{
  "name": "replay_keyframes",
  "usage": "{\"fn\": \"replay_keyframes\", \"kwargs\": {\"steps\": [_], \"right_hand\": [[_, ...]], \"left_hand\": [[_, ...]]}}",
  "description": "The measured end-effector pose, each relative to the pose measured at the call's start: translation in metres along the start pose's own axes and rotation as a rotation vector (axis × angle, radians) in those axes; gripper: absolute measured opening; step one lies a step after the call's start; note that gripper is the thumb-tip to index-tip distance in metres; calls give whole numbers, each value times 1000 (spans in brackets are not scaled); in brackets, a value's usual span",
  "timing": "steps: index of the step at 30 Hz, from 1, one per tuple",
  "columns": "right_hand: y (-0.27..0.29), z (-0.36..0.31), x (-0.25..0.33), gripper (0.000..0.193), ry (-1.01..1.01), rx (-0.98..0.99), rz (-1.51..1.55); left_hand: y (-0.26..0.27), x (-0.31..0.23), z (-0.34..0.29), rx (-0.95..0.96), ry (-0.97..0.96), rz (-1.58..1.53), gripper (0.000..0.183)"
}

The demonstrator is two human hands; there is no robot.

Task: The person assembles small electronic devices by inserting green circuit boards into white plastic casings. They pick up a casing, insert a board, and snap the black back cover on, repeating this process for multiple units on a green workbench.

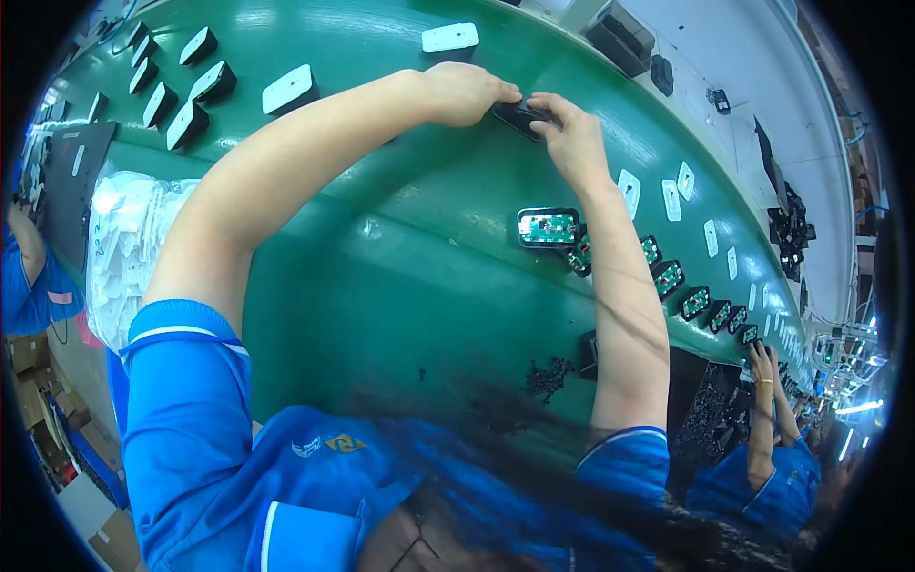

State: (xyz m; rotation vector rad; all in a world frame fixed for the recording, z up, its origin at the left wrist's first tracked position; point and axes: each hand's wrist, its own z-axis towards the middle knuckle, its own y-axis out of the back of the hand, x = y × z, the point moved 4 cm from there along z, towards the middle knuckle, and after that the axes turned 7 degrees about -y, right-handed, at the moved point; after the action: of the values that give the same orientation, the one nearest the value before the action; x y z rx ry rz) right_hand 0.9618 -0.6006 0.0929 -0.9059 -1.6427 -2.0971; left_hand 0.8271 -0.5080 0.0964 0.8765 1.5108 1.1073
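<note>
At the far side of the green table, both my hands hold one small black plastic case (520,119). My left hand (467,93) reaches its left end, fingers bent and pressed to the edge. From the right, my right hand (578,143) grips it between thumb and fingers. Nearer to me lies an open black case with a green circuit board (548,228); another open case (580,254) is partly hidden by my right forearm. Just left of my hands sits a black case with a white top (450,38).
Several white-topped cases (290,91) stand at the left, near a stack of white plastic bags (133,248). Thin white plates (672,200) and a row of open cases (696,302) run right, toward a co-worker's hands (762,362). Small black parts (549,377) lie nearer me.
</note>
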Motion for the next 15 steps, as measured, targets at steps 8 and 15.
{"fn": "replay_keyframes", "kwargs": {"steps": [8,15], "right_hand": [[-15,-9,6,27,196,-100,-238],[-14,4,-4,24,7,-49,-128]], "left_hand": [[-12,0,-8,-27,21,64,53],[-24,-6,-6,-145,36,85,55]]}}
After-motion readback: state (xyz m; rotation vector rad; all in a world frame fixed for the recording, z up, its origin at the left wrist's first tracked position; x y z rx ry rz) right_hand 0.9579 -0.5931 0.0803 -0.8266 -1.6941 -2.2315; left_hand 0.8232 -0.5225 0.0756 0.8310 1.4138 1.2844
